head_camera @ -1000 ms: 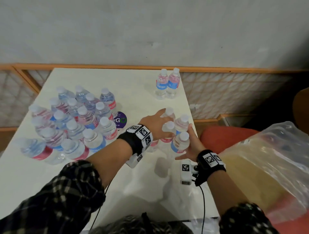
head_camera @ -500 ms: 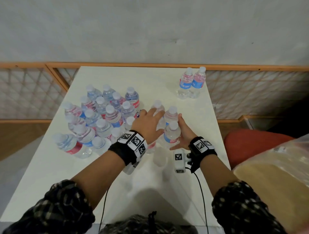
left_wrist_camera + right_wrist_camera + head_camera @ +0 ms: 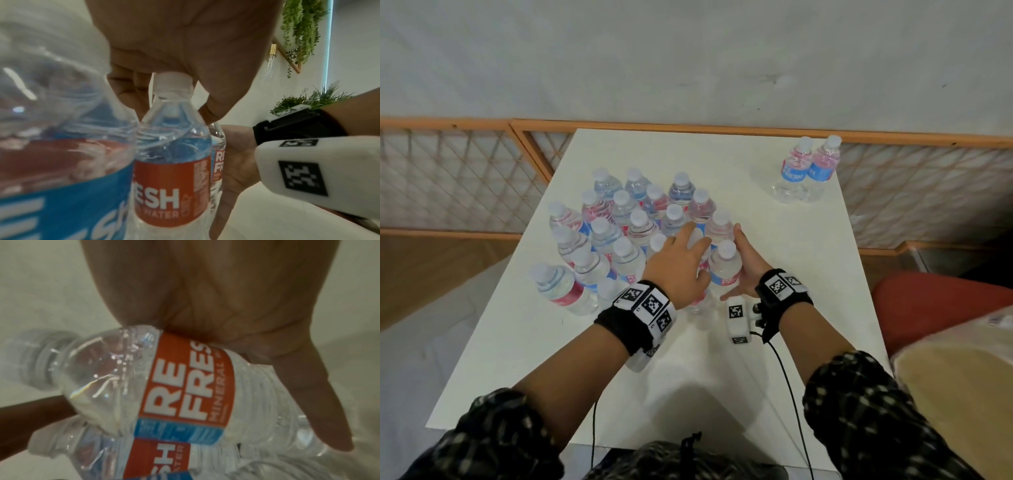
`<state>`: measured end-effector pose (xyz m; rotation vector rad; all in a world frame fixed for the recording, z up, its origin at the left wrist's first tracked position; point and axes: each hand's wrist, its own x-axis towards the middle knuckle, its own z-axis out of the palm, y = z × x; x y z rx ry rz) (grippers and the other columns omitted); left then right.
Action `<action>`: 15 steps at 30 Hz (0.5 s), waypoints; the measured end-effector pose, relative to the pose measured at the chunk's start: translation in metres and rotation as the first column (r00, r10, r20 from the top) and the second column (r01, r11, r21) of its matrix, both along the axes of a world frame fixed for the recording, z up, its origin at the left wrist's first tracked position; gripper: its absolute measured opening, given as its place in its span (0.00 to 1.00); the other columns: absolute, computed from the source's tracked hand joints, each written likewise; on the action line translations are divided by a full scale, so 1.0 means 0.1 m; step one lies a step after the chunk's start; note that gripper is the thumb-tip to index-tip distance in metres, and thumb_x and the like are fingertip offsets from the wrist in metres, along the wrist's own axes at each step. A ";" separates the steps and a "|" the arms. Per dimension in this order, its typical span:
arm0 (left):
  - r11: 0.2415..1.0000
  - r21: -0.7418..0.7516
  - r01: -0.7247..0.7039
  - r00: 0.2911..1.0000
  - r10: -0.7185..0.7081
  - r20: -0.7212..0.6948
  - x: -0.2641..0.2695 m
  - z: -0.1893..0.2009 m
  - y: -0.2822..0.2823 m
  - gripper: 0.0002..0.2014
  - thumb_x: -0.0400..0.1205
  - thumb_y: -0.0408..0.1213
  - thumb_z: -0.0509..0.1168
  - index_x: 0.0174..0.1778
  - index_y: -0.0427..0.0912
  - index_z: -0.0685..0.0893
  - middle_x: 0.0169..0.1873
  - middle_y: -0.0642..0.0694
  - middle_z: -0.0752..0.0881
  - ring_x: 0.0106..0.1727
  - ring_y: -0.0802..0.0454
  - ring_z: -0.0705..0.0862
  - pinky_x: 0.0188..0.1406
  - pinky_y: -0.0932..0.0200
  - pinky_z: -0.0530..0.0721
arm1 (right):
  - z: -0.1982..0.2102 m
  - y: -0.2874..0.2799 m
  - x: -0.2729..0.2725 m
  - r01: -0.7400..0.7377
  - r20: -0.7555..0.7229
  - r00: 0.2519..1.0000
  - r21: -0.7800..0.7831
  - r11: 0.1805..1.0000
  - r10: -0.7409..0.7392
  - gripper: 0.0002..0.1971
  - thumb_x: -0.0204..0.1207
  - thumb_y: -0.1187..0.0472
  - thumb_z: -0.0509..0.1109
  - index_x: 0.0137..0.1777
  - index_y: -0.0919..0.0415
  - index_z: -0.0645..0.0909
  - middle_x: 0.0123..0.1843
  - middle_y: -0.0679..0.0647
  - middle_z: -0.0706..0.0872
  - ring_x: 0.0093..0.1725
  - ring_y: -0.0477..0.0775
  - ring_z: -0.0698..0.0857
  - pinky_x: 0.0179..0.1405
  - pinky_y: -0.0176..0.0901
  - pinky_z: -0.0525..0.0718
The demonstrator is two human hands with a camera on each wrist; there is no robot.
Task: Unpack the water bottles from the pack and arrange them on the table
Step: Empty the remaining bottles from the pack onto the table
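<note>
Several small water bottles with red and blue labels stand in a cluster (image 3: 626, 226) on the left half of the white table (image 3: 722, 377). Against the cluster's right side stands a small group of bottles (image 3: 726, 263) between my hands. My left hand (image 3: 683, 255) lies spread over their caps; the left wrist view shows its palm (image 3: 185, 40) on a red-labelled bottle's (image 3: 172, 178) cap. My right hand (image 3: 744, 270) presses flat with straight fingers against the group's right side, touching a bottle (image 3: 185, 386) in the right wrist view.
Two more bottles (image 3: 804, 171) stand together at the table's far right corner. A red seat (image 3: 941, 308) and a clear plastic bag (image 3: 962, 394) lie to the right. A wooden lattice rail (image 3: 448, 178) runs behind the table.
Both hands have moved the small group of bottles leftward from near the table's right edge until it meets the large cluster. The head camera has turned left as well.
</note>
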<state>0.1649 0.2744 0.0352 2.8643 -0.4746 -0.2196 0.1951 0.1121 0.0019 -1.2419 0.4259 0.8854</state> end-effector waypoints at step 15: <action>0.997 0.018 0.076 0.989 -0.077 0.130 -0.07 0.03 0.21 0.32 0.79 0.57 0.56 0.79 0.51 0.63 0.81 0.44 0.60 0.74 0.39 0.65 0.56 0.44 0.83 | -0.33 0.20 -0.09 0.049 -0.006 0.999 -0.143 0.988 -0.050 0.44 0.59 0.14 0.44 0.73 0.33 0.67 0.70 0.52 0.78 0.66 0.63 0.77 0.52 0.68 0.79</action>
